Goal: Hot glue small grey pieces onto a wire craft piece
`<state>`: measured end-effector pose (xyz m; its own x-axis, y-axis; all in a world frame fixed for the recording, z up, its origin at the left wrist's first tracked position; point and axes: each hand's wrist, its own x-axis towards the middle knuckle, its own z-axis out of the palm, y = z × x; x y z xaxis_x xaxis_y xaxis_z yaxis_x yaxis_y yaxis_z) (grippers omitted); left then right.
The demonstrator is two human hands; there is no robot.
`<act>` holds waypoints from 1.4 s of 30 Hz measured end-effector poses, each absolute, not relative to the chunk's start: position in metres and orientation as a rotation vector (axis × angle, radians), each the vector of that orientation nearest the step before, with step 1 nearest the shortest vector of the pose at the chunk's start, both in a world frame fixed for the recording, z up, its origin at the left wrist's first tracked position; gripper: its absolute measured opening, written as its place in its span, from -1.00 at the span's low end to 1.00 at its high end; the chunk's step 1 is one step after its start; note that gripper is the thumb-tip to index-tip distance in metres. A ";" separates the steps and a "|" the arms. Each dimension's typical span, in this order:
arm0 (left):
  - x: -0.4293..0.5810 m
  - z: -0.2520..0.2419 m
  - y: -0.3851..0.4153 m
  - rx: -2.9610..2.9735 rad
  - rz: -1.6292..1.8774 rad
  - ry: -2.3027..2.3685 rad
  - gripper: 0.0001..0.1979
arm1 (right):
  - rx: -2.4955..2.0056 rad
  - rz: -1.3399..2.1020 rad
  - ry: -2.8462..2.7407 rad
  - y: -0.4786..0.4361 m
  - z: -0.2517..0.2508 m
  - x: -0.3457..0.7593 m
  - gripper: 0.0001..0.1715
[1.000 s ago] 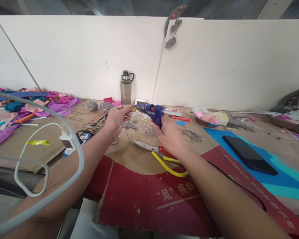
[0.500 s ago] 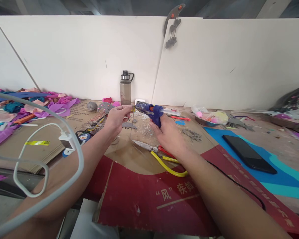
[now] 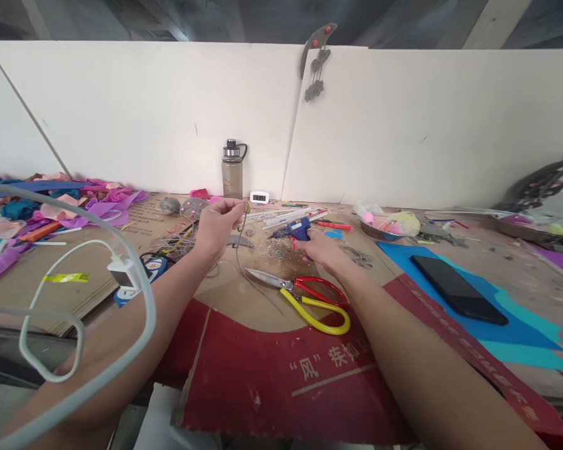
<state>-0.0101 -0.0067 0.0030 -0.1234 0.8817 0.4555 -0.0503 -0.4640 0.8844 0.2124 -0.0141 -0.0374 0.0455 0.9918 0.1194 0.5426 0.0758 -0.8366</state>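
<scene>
My left hand [image 3: 219, 226] pinches a thin grey cord [image 3: 242, 265] with a small yellowish loop or bead near the fingertips. The cord's tail hangs down towards the cardboard. My right hand [image 3: 323, 247] is closed round the handle of a blue glue gun [image 3: 296, 230], whose nozzle points left, low over the littered cardboard. Whether the glue gun touches the surface I cannot tell. Between my forearms lie scissors [image 3: 304, 297] with one red and one yellow handle, blades pointing left.
At the back stand a bottle [image 3: 233, 172] and a small digital clock [image 3: 259, 197]. A phone [image 3: 457, 289] lies on blue sheets at right. Crepe paper scraps [image 3: 98, 206] heap at left. A white cable [image 3: 146, 294] loops across my left forearm. Glue sticks [image 3: 286, 216] lie behind the glue gun.
My right hand has moved the glue gun down and away from the left fingers. My left hand still holds the cord, and the scissors' red handle is now uncovered.
</scene>
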 end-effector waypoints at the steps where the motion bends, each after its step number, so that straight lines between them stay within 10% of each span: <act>1: -0.009 0.003 -0.009 1.478 1.683 0.973 -0.84 | -1.664 0.586 -1.668 -0.013 -0.038 0.216 -0.70; 7: -0.004 0.002 -0.023 1.892 1.705 1.071 -0.91 | -1.476 0.053 -1.637 -0.038 -0.018 0.197 -0.78; 19: 0.009 0.004 -0.038 2.101 1.702 1.129 -0.93 | -0.600 1.362 -1.202 -0.055 -0.009 0.141 -0.61; 31: 0.016 0.000 -0.035 1.676 1.569 0.975 -0.89 | -0.980 0.615 -1.447 -0.054 -0.006 0.149 -0.92; 42: 0.018 -0.005 -0.033 1.530 1.484 0.857 -0.79 | -1.082 0.508 -1.467 -0.053 -0.006 0.152 -0.79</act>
<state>0.0185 -0.0331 -0.0047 0.0740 0.8961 0.4376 -0.0693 -0.4331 0.8987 0.1522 -0.0526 -0.0060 0.1137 0.8382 0.5334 0.3285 0.4750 -0.8164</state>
